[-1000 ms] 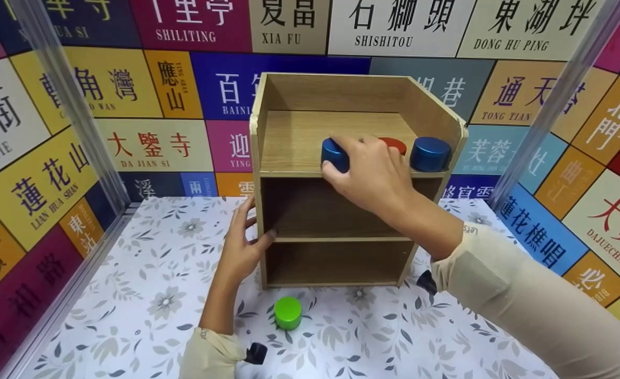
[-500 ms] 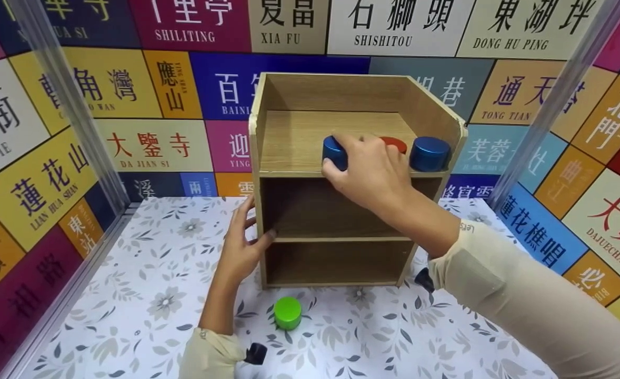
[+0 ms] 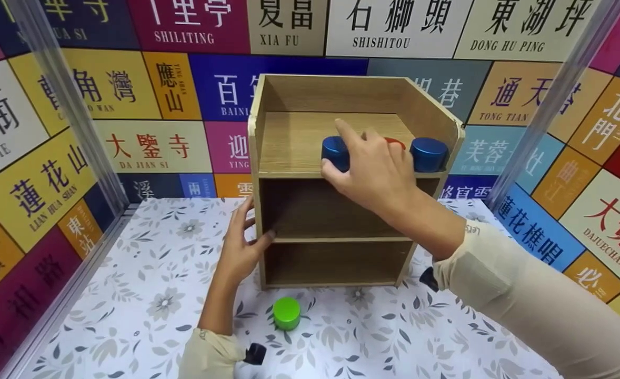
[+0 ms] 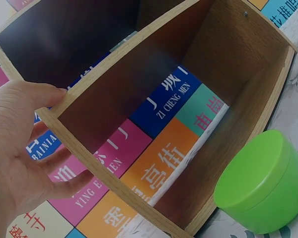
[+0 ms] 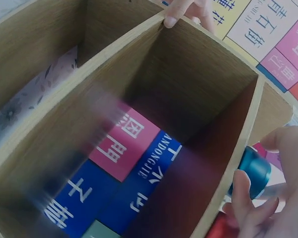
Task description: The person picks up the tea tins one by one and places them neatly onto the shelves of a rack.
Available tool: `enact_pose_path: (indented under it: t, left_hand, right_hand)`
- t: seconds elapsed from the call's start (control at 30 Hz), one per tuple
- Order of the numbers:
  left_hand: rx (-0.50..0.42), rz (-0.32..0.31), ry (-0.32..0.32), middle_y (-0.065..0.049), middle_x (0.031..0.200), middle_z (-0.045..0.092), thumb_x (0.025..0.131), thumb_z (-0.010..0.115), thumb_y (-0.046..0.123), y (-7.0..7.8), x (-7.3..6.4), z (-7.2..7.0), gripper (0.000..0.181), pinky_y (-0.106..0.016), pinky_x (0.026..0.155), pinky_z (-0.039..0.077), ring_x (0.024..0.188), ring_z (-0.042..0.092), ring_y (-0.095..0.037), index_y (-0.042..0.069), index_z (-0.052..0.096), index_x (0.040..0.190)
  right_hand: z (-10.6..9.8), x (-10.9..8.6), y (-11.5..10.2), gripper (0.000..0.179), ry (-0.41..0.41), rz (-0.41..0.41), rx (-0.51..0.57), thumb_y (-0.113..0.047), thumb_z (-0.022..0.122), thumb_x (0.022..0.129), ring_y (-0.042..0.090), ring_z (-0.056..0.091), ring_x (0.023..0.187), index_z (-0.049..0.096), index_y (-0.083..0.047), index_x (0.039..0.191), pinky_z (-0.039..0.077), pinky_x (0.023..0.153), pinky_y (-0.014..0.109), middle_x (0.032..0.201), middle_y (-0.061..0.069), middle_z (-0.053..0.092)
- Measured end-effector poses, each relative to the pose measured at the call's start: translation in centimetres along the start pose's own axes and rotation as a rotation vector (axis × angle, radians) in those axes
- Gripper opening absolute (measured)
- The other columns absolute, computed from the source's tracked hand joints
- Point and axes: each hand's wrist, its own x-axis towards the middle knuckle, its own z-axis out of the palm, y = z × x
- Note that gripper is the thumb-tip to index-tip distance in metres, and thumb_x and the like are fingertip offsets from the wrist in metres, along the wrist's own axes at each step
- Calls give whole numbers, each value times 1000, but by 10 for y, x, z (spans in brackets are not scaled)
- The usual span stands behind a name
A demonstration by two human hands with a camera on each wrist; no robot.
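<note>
A small wooden shelf unit [image 3: 336, 239] stands on the table. My left hand [image 3: 242, 247] grips its left side panel, thumb on the front edge at the middle board and fingers outside. On the top board, my right hand [image 3: 376, 171] is around a blue round jar [image 3: 333, 150], its thumb at the jar's front and its index finger raised off it. In the right wrist view the blue jar [image 5: 256, 171] sits between spread thumb and finger. A red jar [image 3: 396, 143] is partly hidden behind the hand; a second blue jar [image 3: 428, 154] stands at the right end.
A bright green lidded jar [image 3: 287, 313] stands on the flowered tablecloth [image 3: 147, 295] in front of the unit. Raised back and side panels border the top board. Two lower compartments open toward me. Colourful lettered walls [image 3: 152, 142] close off the back and sides.
My right index finger has lifted and straightened away from the blue jar, which stays in about the same place. My left hand keeps its hold on the shelf unit.
</note>
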Motion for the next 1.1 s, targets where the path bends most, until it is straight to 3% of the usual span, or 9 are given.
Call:
enact_pose_path:
  t: [0.2,0.33,0.5,0.7,0.97,1.1]
  left_hand:
    - [22,17,0,1,160,35,90,74,12,-6,2,-1,86,-64,102,51,140,45,-38,45,32,157]
    - [33,18,1,3,159,35,90,74,16,-7,1,-1,85,-66,102,50,140,45,-37,50,31,155]
    - [41,17,3,2,160,34,89,73,16,-7,1,-1,86,-66,102,49,140,45,-37,52,31,155]
    - [47,8,2,2,161,33,89,74,17,-6,0,-2,86,-65,103,49,140,45,-37,51,30,155]
    - [43,37,3,2,159,36,90,73,14,-7,0,-2,84,-65,101,51,138,47,-38,47,31,156]
    - [34,17,-4,2,160,34,91,73,14,-6,1,-2,84,-66,103,49,140,45,-39,45,31,157]
  right_hand:
    - [-10,-10,0,71,137,-84,-62,-62,56,91,31,54,57,44,-30,154,47,47,43,101,13,63]
    - [-12,-19,3,68,224,-166,-80,-58,57,93,28,50,50,47,-26,152,46,42,40,103,16,64]
    - [-9,-30,10,66,270,-228,-73,-56,57,93,26,46,47,48,-26,151,43,40,36,105,15,66]
    - [-1,-43,19,60,354,-297,-84,-54,57,93,24,42,43,54,-23,144,33,37,35,91,11,65]
    - [19,-66,25,53,362,-438,-6,-45,62,93,19,53,53,61,-18,139,35,36,29,82,5,63]
    - [32,-76,26,52,359,-479,38,-42,65,91,18,57,59,63,-18,138,38,37,27,83,3,64]
